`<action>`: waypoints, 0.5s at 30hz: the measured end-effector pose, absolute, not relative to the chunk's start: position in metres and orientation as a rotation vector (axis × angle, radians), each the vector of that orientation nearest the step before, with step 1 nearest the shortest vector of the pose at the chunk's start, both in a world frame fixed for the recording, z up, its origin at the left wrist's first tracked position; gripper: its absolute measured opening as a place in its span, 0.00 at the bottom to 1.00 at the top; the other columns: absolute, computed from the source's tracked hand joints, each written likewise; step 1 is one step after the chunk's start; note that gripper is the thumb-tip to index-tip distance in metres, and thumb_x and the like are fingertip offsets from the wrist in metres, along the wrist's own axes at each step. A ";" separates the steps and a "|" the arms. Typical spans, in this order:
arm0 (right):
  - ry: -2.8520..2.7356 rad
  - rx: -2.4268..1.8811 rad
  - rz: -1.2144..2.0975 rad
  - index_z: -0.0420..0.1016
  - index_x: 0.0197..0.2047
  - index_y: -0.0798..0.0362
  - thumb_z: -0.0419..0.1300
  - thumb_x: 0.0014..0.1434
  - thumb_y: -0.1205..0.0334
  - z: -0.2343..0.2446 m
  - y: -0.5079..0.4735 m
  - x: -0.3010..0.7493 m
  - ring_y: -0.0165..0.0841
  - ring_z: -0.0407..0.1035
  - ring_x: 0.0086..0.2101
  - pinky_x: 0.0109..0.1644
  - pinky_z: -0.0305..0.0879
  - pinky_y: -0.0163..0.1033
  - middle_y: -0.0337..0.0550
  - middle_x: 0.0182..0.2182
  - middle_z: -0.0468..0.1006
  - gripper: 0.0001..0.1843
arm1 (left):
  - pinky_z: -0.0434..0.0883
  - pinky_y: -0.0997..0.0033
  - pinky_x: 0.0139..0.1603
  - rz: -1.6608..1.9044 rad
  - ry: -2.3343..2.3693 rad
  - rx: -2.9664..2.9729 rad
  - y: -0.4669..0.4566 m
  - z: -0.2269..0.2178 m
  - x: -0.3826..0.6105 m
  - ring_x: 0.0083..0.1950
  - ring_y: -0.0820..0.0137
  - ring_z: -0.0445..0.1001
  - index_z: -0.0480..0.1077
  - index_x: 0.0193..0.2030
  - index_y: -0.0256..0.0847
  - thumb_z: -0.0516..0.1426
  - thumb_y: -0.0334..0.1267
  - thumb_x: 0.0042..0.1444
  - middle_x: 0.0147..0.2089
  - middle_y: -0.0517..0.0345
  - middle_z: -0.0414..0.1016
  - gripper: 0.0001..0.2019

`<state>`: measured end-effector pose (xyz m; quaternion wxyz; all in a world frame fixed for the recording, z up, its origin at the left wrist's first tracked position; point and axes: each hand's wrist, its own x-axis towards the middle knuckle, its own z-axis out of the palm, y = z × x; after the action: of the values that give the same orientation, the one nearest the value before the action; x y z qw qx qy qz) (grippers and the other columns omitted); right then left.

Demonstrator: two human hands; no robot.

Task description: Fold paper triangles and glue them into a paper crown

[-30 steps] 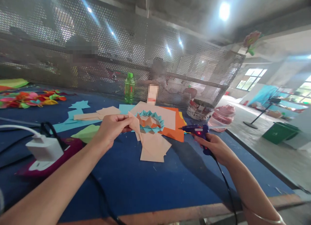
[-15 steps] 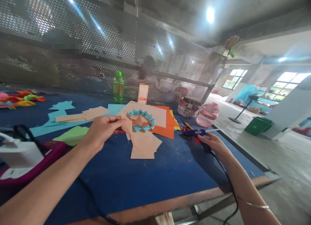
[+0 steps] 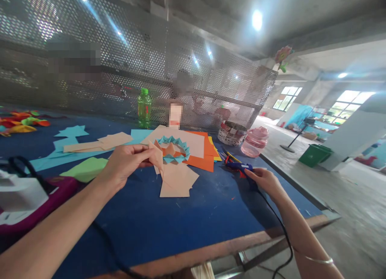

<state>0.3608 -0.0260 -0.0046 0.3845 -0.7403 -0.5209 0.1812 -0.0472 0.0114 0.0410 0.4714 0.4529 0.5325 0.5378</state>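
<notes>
Between the thumb and fingers of my left hand [image 3: 137,156] is a folded piece of peach paper [image 3: 156,155], held up over the table. Just right of it lies a ring of folded blue paper points [image 3: 174,158] with orange and peach paper inside. Loose peach paper pieces [image 3: 176,180] lie in front of the ring. My right hand [image 3: 265,180] is closed on a blue hot glue gun [image 3: 241,166] at the right of the table, its nozzle pointing left. The gun's black cord runs down past my wrist.
A green bottle [image 3: 144,110] stands at the back, with a woven basket [image 3: 231,133] and a pink jug [image 3: 255,141] at the right. Orange sheets [image 3: 205,163] and blue paper [image 3: 64,150] lie about. A power strip with a white plug [image 3: 22,196] sits at the left.
The whole view has shifted slightly, so things appear a little further left. Both hands keep their holds on the peach paper and the glue gun.
</notes>
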 end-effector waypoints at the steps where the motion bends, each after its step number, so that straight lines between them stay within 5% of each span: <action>1: -1.372 -1.960 0.396 0.80 0.28 0.55 0.65 0.46 0.40 -0.003 -0.030 0.361 0.37 0.71 0.26 0.27 0.56 0.35 0.42 0.20 0.76 0.24 | 0.76 0.74 0.34 1.317 1.303 1.109 0.012 0.041 -0.047 0.28 0.74 0.76 0.79 0.26 0.39 0.66 0.34 0.37 0.25 0.62 0.80 0.06; 7: -1.633 -2.366 0.059 0.78 0.32 0.51 0.52 0.56 0.35 -0.003 -0.046 0.346 0.40 0.73 0.32 0.31 0.56 0.37 0.45 0.27 0.79 0.28 | 0.76 0.77 0.31 1.315 1.295 1.115 0.013 0.039 -0.046 0.26 0.74 0.76 0.78 0.25 0.38 0.66 0.35 0.34 0.23 0.63 0.79 0.08; 15: -1.553 -2.442 -0.140 0.78 0.39 0.51 0.51 0.60 0.48 -0.010 -0.048 0.338 0.43 0.75 0.37 0.32 0.55 0.37 0.50 0.34 0.81 0.19 | 0.76 0.80 0.29 1.331 1.295 1.120 0.012 0.040 -0.045 0.25 0.76 0.75 0.78 0.23 0.39 0.66 0.35 0.31 0.22 0.63 0.78 0.08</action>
<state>0.3382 -0.0482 -0.0099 0.1220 -0.8365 -0.5321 -0.0480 -0.0450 0.0122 0.0400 0.4677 0.4566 0.5278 0.5424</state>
